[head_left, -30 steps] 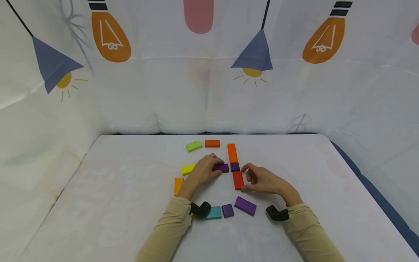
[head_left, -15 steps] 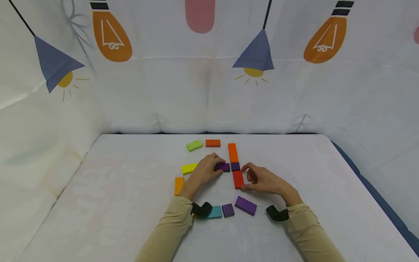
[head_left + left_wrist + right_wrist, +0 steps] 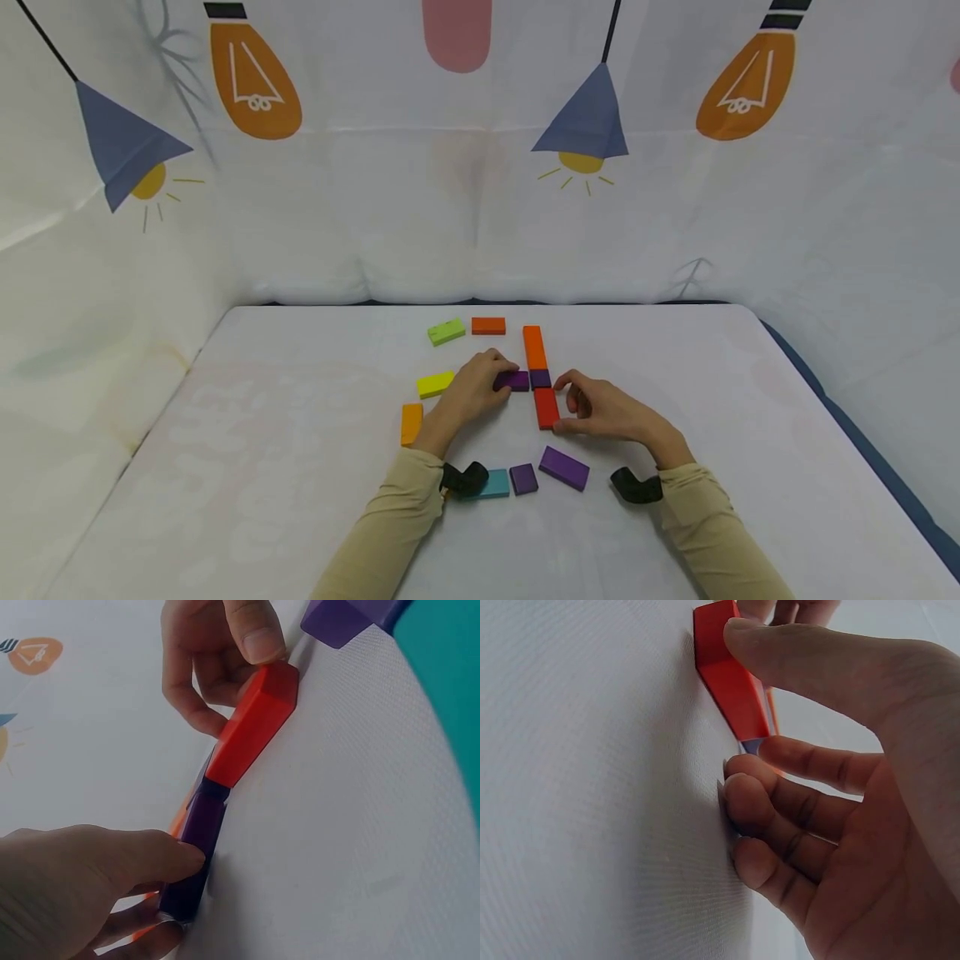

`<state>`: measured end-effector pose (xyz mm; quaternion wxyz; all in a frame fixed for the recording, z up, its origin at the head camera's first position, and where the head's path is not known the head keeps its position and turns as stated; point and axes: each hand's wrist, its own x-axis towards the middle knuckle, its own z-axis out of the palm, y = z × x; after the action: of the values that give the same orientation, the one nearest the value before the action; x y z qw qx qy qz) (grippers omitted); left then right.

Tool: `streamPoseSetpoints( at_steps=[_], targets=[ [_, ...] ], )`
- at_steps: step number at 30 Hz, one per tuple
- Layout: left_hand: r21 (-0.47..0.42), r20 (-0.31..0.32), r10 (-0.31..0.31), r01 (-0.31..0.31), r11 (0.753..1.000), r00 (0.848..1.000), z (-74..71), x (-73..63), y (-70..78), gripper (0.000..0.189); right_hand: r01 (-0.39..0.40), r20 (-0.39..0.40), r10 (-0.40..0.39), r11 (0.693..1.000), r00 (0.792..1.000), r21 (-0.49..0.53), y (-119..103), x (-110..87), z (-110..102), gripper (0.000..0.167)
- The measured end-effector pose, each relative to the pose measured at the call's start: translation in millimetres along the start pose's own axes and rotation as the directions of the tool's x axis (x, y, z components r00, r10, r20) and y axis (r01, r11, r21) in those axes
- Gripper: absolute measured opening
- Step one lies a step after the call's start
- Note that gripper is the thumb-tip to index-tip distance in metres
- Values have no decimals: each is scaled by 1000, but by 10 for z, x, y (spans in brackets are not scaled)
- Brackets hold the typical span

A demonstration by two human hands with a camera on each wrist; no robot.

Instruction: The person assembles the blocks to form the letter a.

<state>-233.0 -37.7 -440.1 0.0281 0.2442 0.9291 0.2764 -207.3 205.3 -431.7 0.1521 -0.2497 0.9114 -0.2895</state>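
1. The left hand point(image 3: 471, 390) has its grip on a dark purple block point(image 3: 513, 382), pinched between thumb and fingers and lying flat on the white bench point(image 3: 262, 467).
2. That block's right end sits just beside a small purple block point(image 3: 540, 379) (whether the two actually touch, I cannot tell).
3. The right hand point(image 3: 611, 410) grasps a red block point(image 3: 547, 409): the thumb is at its near end, the forefinger bends in by its far end, and the other fingers curl beneath.
4. The red block, the small purple block and a long orange block point(image 3: 535, 347) stand in line, end to end, running away from the person.
5. Beyond the left hand lie a lime block point(image 3: 446, 332) and a short orange block point(image 3: 488, 326).
6. Left of that hand are a yellow block point(image 3: 433, 384) and an amber block point(image 3: 412, 425).
7. Nearer the person, a teal block point(image 3: 493, 483), a purple square point(image 3: 523, 479) and a tilted violet block point(image 3: 564, 468) form a loose row.
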Motion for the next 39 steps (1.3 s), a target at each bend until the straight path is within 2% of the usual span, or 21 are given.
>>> streamPoseSetpoints(
  at_steps=[14, 21, 39],
  targets=[
    [-16, 7, -4, 4, 1000, 1000, 1, 36, 19, 37, -7, -1, 7, 1000, 1000, 2, 7, -8, -41, 50],
    [8, 7, 0, -1, 1000, 1000, -5, 76, 2, 37, -2, -6, 2, 1000, 1000, 9, 16, 7, -58, 50],
    [0, -8, 24, -24, 1000, 1000, 28, 46, -14, 36, 9, 4, -9, 1000, 1000, 12, 36, 19, -30, 47]
  ],
)
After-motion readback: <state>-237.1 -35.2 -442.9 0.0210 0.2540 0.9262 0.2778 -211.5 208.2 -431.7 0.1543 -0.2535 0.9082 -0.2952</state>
